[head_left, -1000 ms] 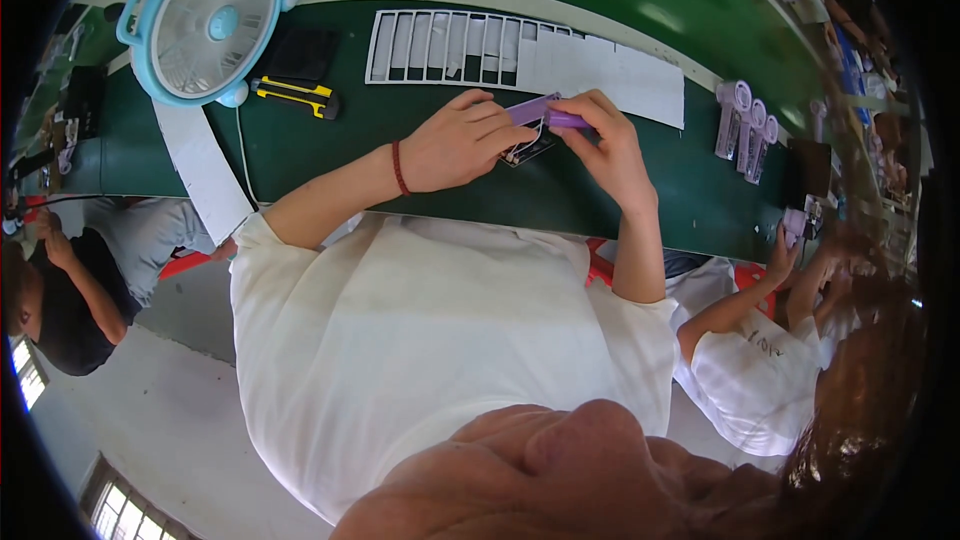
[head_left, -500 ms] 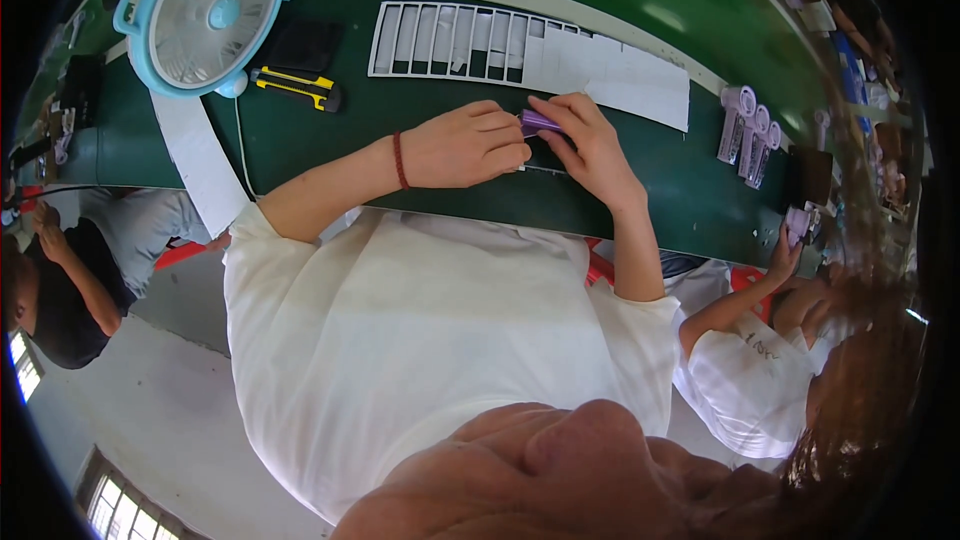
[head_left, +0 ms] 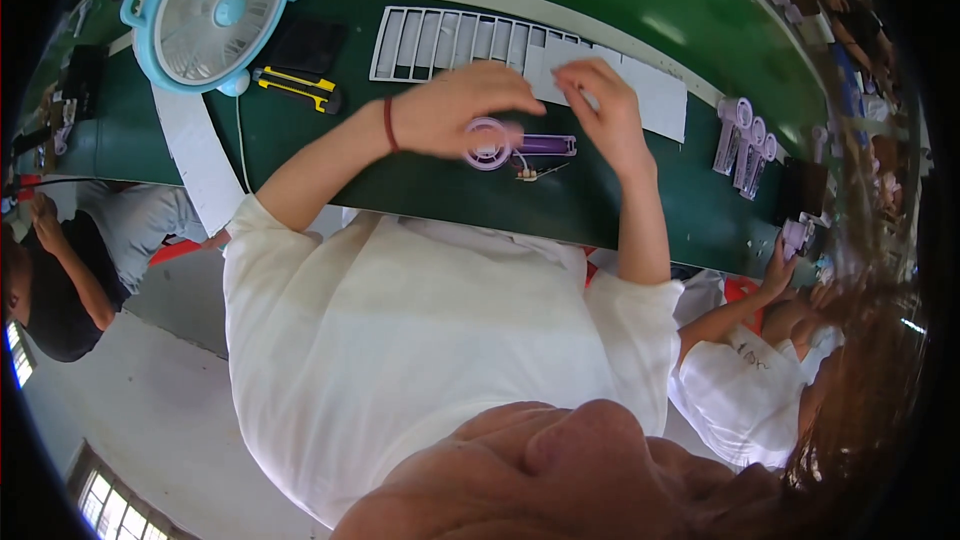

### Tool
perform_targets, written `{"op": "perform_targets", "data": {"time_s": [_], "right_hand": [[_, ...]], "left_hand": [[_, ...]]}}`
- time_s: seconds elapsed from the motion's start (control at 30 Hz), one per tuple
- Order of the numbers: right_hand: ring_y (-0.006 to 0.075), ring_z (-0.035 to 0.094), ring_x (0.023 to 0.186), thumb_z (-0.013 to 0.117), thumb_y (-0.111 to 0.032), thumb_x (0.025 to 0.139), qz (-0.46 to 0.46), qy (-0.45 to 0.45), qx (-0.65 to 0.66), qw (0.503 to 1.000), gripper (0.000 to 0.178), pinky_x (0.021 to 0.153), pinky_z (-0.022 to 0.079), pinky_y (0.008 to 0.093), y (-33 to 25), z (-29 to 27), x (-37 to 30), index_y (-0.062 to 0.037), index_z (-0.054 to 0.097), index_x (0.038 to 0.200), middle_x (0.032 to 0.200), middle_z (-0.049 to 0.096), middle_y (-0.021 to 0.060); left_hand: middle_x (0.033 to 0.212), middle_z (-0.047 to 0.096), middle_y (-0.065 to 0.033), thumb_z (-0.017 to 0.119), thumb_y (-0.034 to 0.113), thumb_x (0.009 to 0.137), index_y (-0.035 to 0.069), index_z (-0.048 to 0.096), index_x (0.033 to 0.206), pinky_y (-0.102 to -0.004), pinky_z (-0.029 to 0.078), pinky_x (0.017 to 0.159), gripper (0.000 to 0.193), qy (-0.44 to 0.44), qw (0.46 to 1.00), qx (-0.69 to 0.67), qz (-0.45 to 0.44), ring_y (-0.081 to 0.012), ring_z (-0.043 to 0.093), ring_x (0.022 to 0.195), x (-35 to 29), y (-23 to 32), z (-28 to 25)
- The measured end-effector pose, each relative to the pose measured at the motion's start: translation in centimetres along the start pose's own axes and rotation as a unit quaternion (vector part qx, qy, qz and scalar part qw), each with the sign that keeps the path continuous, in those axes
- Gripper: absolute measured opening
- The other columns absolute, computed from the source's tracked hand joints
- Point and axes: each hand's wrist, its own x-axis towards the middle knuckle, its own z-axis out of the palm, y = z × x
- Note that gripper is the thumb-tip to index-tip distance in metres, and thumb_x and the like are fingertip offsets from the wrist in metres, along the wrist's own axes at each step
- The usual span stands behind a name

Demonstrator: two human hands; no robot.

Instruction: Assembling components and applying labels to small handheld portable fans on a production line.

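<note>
Head cam: L hand (head_left: 468, 105) blurred, can't tell grip — at ring-headed purple plastic handle (head_left: 546, 145); R hand (head_left: 608, 112) — fingers parted.

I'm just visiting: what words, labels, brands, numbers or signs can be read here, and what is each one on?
None can be read clearly.
White shirt of the person at right: small dark marks, perhaps lettering, too small and blurred to read.
Lilac-and-purple casing, light-blue fan, yellow-and-black cutter: no lettering that I can make out.
</note>
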Motion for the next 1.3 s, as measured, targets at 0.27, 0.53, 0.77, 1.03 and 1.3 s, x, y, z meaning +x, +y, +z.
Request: {"op": "perform_targets", "data": {"time_s": [0.27,0.53,0.77,1.03,1.3], "right_hand": [[0.0361,0.071,0.091,0.065,-0.006,0.087,-0.089,-0.125,-0.209,0.966,0.007,0.077,0.057,0.046,4.7,2.3,5.2,-0.0038,0.069,0.092,0.095,0.07,0.0144],[0.0352,0.069,0.084,0.076,-0.013,0.081,-0.101,-0.143,-0.171,0.969,0.015,0.071,0.054,0.0448,5.3,3.1,6.7,-0.0056,0.064,0.087,0.086,0.068,0.0128],[0.0107,0.07,0.083,0.072,-0.003,0.097,0.168,0.027,0.224,0.96,0.003,0.077,0.057,0.0266,8.5,1.9,3.3,-0.0005,0.07,0.099,0.09,0.071,0.0013],[0.0099,0.07,0.088,0.071,0.003,0.096,0.202,0.137,0.223,0.944,0.005,0.078,0.057,0.0253,-2.2,1.6,-7.4,0.0001,0.068,0.099,0.1,0.073,0.0035],[0.0242,0.07,0.077,0.077,0.006,0.084,0.159,0.206,-0.005,0.966,0.017,0.067,0.057,0.0328,-3.9,4.4,-8.2,-0.0023,0.068,0.096,0.098,0.072,0.0109]], "left_hand": [[0.144,0.064,-0.0074,0.056,0.046,0.107,0.009,0.069,0.132,-0.047,0.036,0.117,0.046,-0.054,0.987,0.132,-0.07,-0.03,0.052,0.137,0.8,-6.2,0.9],[0.153,0.058,-0.008,0.062,0.04,0.104,0.01,0.063,0.14,-0.0507,0.03,0.122,0.046,-0.071,0.981,0.159,-0.08,-0.0317,0.045,0.145,-0.1,-6.4,1.2],[0.149,0.061,-0.0072,0.063,0.044,0.104,0.01,0.064,0.135,-0.0505,0.035,0.117,0.046,-0.027,0.989,0.13,-0.071,-0.0319,0.049,0.141,-0.2,-5.7,1.6],[0.131,0.063,-0.006,0.089,0.027,0.076,0.009,0.063,0.135,-0.0408,0.049,0.098,0.067,-0.106,0.98,0.171,0.016,-0.0275,0.057,0.123,-2.1,3.6,2.4],[0.112,0.063,-0.0014,0.071,0.014,0.085,0.008,0.068,0.122,-0.0347,0.051,0.081,0.038,-0.067,0.958,0.278,-0.014,-0.0211,0.058,0.105,-1.9,4.8,5.0]]}}
